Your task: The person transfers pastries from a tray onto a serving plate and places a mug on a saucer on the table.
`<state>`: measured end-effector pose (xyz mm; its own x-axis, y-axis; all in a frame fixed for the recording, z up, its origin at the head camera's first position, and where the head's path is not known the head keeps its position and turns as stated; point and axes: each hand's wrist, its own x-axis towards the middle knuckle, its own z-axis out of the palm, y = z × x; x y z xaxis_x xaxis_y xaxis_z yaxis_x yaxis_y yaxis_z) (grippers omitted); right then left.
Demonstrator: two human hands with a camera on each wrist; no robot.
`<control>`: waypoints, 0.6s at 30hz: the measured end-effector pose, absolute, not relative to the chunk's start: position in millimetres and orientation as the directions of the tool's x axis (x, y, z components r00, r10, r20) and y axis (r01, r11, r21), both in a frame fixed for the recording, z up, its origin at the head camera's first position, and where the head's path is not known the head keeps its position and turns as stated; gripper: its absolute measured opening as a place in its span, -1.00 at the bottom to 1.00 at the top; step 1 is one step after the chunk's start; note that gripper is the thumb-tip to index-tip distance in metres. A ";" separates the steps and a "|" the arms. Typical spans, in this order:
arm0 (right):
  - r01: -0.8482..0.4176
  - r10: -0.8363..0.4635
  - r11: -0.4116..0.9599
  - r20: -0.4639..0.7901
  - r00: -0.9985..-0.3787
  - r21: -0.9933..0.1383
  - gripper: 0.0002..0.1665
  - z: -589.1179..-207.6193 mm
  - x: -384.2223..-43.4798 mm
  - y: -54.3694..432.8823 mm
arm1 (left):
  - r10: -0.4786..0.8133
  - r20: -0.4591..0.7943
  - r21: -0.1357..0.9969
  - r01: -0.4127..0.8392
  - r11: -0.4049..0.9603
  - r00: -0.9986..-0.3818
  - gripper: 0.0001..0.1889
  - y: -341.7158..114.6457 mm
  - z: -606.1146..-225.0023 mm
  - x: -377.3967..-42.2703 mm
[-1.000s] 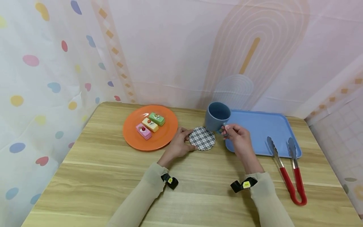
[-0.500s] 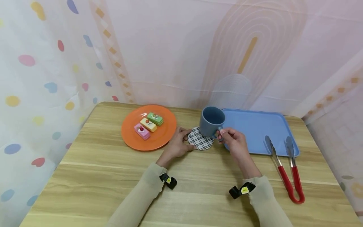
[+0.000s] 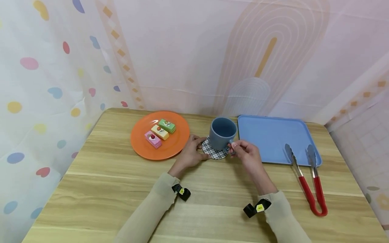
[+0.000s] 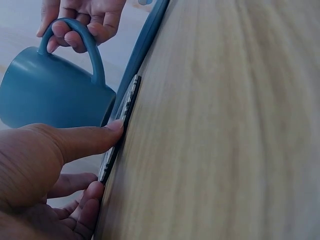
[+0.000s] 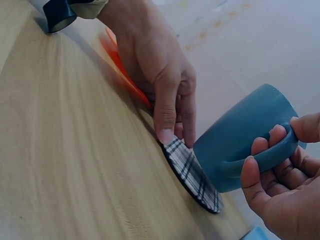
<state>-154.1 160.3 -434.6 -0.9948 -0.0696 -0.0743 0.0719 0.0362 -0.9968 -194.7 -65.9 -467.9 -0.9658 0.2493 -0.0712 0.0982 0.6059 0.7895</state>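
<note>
A blue-grey mug is over the round plaid coaster on the wooden table. My right hand grips the mug's handle, fingers curled through it. In the right wrist view the mug's base is right at the coaster, slightly tilted; I cannot tell whether it rests fully on it. My left hand holds the coaster by its left edge, thumb on the near side and fingers on the far side. The mug hides much of the coaster's top.
An orange plate with pink, yellow and green toy cakes lies left of my left hand. To the right is a blue tray, with red-handled tongs leaning over its front edge. A patterned curtain hangs behind the table.
My right hand has brought the mug left and down, from beside the tray's left edge to over the coaster. The left hand has stayed at the coaster.
</note>
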 end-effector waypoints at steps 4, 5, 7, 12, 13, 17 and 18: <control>0.070 -0.067 0.040 -0.073 -0.995 -0.997 -0.67 -437.5 -152.4 156.9 | 0.252 -0.062 0.790 0.107 0.604 -0.966 -0.18 -65.9 -468.4 -194.9; 0.070 -0.065 0.037 -0.072 -0.995 -0.997 -0.68 -438.0 -152.0 156.0 | 0.252 -0.062 0.790 0.107 0.604 -0.966 -0.18 -65.8 -468.6 -195.3; 0.069 -0.061 0.032 -0.071 -0.996 -0.997 -0.70 -439.4 -151.3 154.5 | 0.252 -0.060 0.789 0.109 0.605 -0.966 -0.19 -65.8 -468.8 -195.5; 0.061 -0.052 0.020 -0.062 -0.997 -0.998 -0.71 -442.6 -150.5 151.2 | 0.250 -0.065 0.792 0.102 0.602 -0.966 -0.19 -66.1 -468.4 -195.3; 0.059 -0.052 0.020 -0.060 -0.997 -0.998 -0.71 -443.1 -150.4 150.7 | 0.249 -0.065 0.793 0.101 0.601 -0.966 -0.19 -66.1 -468.2 -195.2; 0.064 -0.050 0.023 -0.065 -0.997 -0.998 -0.72 -443.7 -149.2 149.4 | 0.249 -0.066 0.794 0.100 0.600 -0.966 -0.19 -66.1 -467.7 -194.8; 0.067 -0.050 0.023 -0.068 -0.996 -0.997 -0.72 -443.6 -148.9 149.1 | 0.250 -0.066 0.794 0.101 0.600 -0.966 -0.19 -66.1 -467.7 -194.7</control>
<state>-148.9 149.1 -443.6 -0.9964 -0.0502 -0.0680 0.0669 0.0231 -0.9975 -194.7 -66.1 -467.7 -0.9660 0.2502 -0.0655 0.1015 0.5998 0.7937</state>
